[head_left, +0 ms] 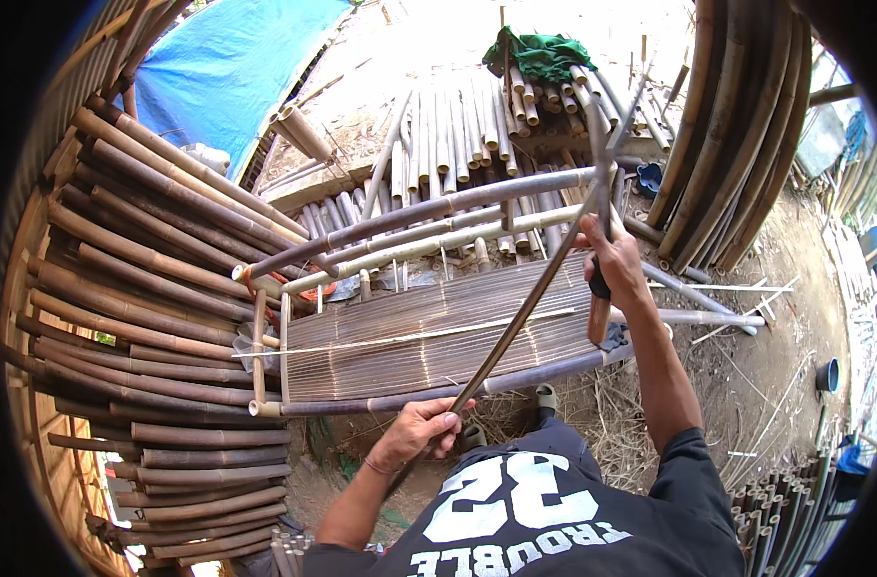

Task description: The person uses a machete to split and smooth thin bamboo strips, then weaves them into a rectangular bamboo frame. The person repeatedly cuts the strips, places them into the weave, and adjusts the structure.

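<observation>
My left hand (421, 430) is closed around the lower part of a long, narrow bamboo strip (515, 332). The strip slants up to the right, past my right hand, above the slatted seat of a bamboo bench (409, 337). My right hand (613, 258) grips a machete (600, 322); its wooden handle and a black band show below my fingers. The dark blade points away from me and crosses the strip just beyond that hand. Whether the blade bites into the strip, I cannot tell.
Stacked bamboo poles (169, 327) line the left side, and more cut poles (448, 144) lie behind the bench under a green cloth (544, 56). Tall poles (732, 135) lean at the right. Bamboo shavings (607, 418) litter the ground near my feet. A dark bucket (827, 375) stands farther right.
</observation>
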The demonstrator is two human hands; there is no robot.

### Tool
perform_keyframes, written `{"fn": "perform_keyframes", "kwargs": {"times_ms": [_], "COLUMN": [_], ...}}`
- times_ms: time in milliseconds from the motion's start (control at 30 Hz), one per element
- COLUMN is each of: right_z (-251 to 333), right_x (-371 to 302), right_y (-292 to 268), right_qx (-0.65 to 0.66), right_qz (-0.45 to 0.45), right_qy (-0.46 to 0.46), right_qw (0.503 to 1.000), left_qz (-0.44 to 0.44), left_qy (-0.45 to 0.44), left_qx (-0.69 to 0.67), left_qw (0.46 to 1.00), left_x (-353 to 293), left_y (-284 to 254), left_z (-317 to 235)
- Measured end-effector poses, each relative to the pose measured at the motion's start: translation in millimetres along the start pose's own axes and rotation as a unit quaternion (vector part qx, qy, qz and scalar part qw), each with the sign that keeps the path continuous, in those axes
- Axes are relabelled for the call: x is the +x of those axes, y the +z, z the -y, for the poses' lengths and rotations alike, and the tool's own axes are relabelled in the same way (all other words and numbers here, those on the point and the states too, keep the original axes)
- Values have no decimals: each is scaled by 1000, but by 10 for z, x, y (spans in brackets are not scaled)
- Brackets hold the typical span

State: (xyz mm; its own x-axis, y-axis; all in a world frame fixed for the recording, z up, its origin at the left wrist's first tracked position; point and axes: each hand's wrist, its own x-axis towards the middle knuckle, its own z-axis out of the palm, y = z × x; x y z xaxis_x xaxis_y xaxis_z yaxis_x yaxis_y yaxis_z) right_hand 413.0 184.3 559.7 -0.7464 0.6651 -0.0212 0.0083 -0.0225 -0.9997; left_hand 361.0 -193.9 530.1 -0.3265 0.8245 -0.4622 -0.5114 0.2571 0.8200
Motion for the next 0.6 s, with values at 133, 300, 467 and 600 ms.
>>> {"fn": "perform_keyframes", "kwargs": {"times_ms": [133, 300, 467, 600], "right_z": [-186, -426, -418, -435], "right_x": [353, 24, -381, -316], "right_y": [-169, 50, 317, 429], "right_qx": [-313, -440, -475, -475], "right_qz": [16, 90, 238, 245], "right_qy": [-87, -271, -263, -193], "right_qw": [946, 851, 805, 823], "left_qz": [-88, -276, -355, -359], "left_qy": [89, 147, 185, 156], "left_qx": [-60, 110, 195, 276], "left_qw": [990, 944, 895, 878], "left_x": [407, 865, 1027, 924], "left_y": [484, 711, 754, 743], "left_z": [-9, -99, -158, -214]}}
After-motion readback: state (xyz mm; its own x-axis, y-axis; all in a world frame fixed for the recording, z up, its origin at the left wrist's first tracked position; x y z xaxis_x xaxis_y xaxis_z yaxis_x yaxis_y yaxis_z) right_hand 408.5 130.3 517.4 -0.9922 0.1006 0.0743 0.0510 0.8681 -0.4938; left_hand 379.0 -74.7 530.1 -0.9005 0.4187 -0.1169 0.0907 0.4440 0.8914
